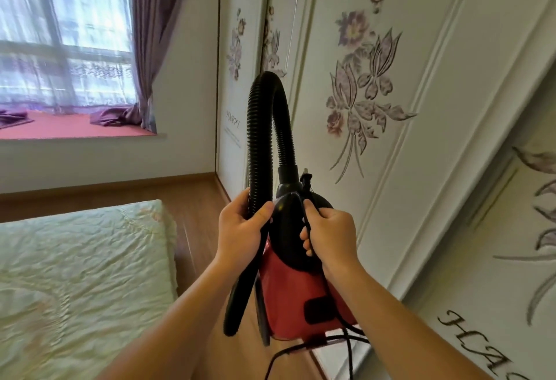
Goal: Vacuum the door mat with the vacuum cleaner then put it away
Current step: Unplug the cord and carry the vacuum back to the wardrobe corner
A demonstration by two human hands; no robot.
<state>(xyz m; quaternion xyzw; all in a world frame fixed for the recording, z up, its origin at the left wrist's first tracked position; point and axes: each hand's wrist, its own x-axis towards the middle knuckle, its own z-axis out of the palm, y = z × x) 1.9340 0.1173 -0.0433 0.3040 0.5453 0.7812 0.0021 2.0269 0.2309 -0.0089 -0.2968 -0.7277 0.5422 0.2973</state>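
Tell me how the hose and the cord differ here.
The hose is thick and ribbed; the cord is thin. The hose arches up above the vacuum, while the cord trails down below it. The left hand grips the hose; the right hand holds the cord. Both are black and belong to the vacuum.

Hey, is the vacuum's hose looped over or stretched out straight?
Looped: the hose arches up from the vacuum cleaner and back down through the left hand.
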